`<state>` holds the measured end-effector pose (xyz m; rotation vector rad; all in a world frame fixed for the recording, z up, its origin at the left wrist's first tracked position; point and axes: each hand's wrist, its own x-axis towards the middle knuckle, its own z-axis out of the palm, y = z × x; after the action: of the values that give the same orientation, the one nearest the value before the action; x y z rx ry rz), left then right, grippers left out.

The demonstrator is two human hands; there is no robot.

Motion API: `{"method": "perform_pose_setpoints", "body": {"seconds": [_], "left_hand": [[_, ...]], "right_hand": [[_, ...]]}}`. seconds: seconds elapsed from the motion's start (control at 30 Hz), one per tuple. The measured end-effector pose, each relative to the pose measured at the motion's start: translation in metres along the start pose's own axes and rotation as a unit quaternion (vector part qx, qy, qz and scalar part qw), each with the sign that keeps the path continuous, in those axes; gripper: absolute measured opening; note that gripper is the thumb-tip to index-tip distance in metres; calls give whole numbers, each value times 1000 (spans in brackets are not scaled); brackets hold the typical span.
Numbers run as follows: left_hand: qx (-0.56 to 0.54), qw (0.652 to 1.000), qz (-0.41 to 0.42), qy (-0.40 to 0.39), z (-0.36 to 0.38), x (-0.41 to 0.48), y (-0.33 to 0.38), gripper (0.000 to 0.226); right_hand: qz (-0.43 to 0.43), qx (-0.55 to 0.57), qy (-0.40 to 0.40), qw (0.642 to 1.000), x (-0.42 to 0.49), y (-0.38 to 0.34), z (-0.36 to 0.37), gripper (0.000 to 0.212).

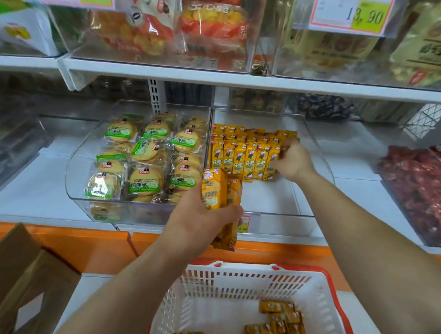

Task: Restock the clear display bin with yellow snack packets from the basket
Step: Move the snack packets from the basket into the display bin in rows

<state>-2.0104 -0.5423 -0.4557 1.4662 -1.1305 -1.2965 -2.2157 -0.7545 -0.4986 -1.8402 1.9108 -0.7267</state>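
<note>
A clear display bin [283,218] on the white shelf holds rows of upright yellow snack packets [243,158] in its back left part. My right hand [294,160] reaches inside the bin and pinches a yellow packet at the right end of the rows. My left hand [202,217] grips a stack of yellow packets [221,193] upright in front of the bin's front wall. Below, a white basket with a red rim [232,277] holds several more yellow packets [276,327] along its bottom and right side.
Left of the bin, a second clear bin [82,183] is filled with round biscuit packs. A bin of red wrapped sweets [426,191] sits at right. A cardboard box [16,277] stands at lower left. An upper shelf [220,77] overhangs the bins.
</note>
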Motion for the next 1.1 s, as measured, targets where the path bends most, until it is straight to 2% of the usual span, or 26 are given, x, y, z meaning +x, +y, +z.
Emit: {"method": "perform_pose_setpoints", "body": {"seconds": [0.07,0.13,0.2,0.23,0.27,0.33,0.43,0.6,0.7,0.8,0.87,0.97,1.0,1.03,1.1], "left_hand": [[-8,1000,1,-3,1,-3,2,28],[-10,1000,4,-8,1,-6,4,27],[-1,1000,10,-12,2,-10,5,27],[9,1000,13,-15,2,-12,6,26],[18,999,18,-19,2,-13,6,23],[25,999,28,-33,4,-18,8,16],[31,997,43,-60,11,-27,8,11],[32,993,60,-94,22,-36,4,13],[-12,995,39,-89,22,-38,2,20],[-77,993,10,-86,19,-37,3,29],[-107,991,-8,-82,16,-39,5,28],[-117,990,-3,-76,17,-40,7,25],[-115,991,6,-68,17,-40,7,24],[-111,992,13,-59,18,-40,7,22],[-103,993,24,-46,19,-39,6,19]], "right_hand": [[-4,-1,-2,1000,-16,-5,-11,45],[-48,-12,9,999,-45,-13,-29,51],[-114,17,-1,993,-84,-23,-47,38],[-125,66,-27,990,-106,-27,-56,28],[-115,137,-71,981,-129,-30,-63,20],[-69,269,-161,947,-170,-35,-73,21],[-21,326,-211,921,-207,-37,-73,30],[-18,310,-211,927,-218,-36,-70,36],[23,385,-208,899,-218,-29,-80,21],[85,471,-167,862,-214,-23,-87,29],[89,504,-147,847,-210,-19,-91,30],[79,528,-156,831,-211,-17,-90,23],[78,526,-171,829,-213,-18,-87,23],[68,500,-190,842,-216,-19,-83,23],[25,387,-220,895,-222,-21,-74,19]]}}
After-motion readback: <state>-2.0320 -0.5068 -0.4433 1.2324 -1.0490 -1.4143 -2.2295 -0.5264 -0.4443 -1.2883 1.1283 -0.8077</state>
